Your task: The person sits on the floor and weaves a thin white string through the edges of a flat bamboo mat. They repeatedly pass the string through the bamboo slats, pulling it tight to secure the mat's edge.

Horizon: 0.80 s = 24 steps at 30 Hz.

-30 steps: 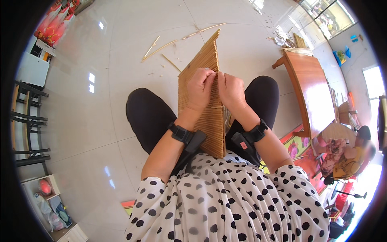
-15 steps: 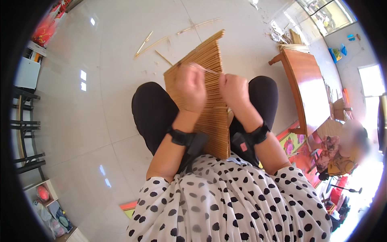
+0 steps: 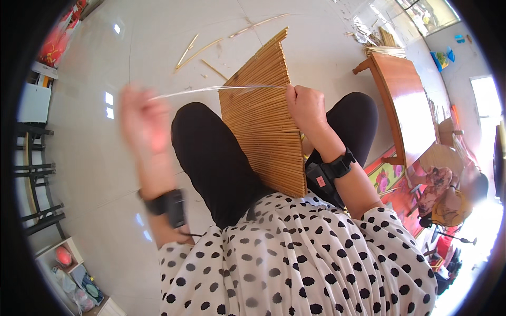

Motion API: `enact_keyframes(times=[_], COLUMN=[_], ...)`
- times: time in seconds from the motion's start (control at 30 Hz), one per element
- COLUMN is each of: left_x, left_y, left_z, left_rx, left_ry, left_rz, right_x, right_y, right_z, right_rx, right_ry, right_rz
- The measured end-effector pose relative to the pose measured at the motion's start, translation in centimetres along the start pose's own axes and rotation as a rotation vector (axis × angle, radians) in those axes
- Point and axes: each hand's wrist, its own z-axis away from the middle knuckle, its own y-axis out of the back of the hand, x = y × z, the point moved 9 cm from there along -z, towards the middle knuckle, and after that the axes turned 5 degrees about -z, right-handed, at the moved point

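Observation:
A panel of brown stalks (image 3: pixel 263 121), laid side by side in rows, stands tilted between my knees with its near corner against my shirt. A thin white string (image 3: pixel 232 87) stretches across its upper part. My left hand (image 3: pixel 143 118), smeared by motion, is out to the left beyond my knee, and the string's left end runs into it. My right hand (image 3: pixel 307 108) is closed at the panel's right edge, where the string reaches its fingers; whether it also grips the edge is hidden.
Loose stalks (image 3: pixel 197 55) lie on the tiled floor beyond the panel. To the right stands a wooden table (image 3: pixel 403 100), with bundled stalks (image 3: pixel 387 51) at its far end. Another person (image 3: pixel 448 195) sits at the right. Black metal frames (image 3: pixel 37 171) line the left side.
My left hand has swung from in front of the panel far out to the left, drawing a long length of string. My right hand has stayed at the panel's edge.

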Motion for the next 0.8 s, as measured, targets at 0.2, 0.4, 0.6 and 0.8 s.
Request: enact_keyframes(times=[0.2,0.4,0.6,0.8], left_x=[25.5,8.1,-12.1,-14.1], left_y=[25.7,7.8,-6.5,-9.4], left_z=[4.8,4.1,5.2,6.4], left_rx=[0.331,0.316,-0.378,-0.370], left_ry=[-0.432,-0.316,-0.052,-0.448], left_rz=[0.002,-0.611,-1.179,-1.457], right_x=[0.9,-1.8,-4.6,-4.4], right_y=[-0.5,-0.5,-0.8,-0.3], right_z=[-0.1,-0.1,0.6,0.7], right_rx=[0.004,-0.064,-0.101,-0.060], right_ry=[0.013,0.106,0.157,0.172], right_rz=[-0.099,-0.142,-0.233,-0.225])
